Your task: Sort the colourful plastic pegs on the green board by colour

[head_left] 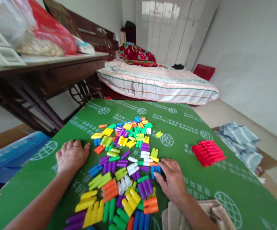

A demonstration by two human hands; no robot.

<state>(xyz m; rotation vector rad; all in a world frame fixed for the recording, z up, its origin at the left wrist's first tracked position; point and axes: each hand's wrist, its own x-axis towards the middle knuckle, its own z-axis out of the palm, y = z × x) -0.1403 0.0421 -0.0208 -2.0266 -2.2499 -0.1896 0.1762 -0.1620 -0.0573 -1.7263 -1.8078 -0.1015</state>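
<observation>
Plastic toy building pieces in yellow, green, purple, white, orange and blue, each a row of joined rounded bars, lie scattered over a green board (176, 204). At the left of the spread, my left hand (72, 155) rests palm down on the board, holding nothing, its thumb apart from the fingers. My right hand (173, 179) is at the right edge of the spread, thumb and fingertips around a blue building piece (155, 172). Farther right stands a neat stack of red building pieces (207, 152), apart from both hands.
A folded beige cloth (198, 215) lies under my right forearm. To the left stands a table (81, 60) with plastic bags (54, 28) on it. A bed (157, 80) is beyond the board. Blue striped cloth (239, 143) lies to the right, by the floor.
</observation>
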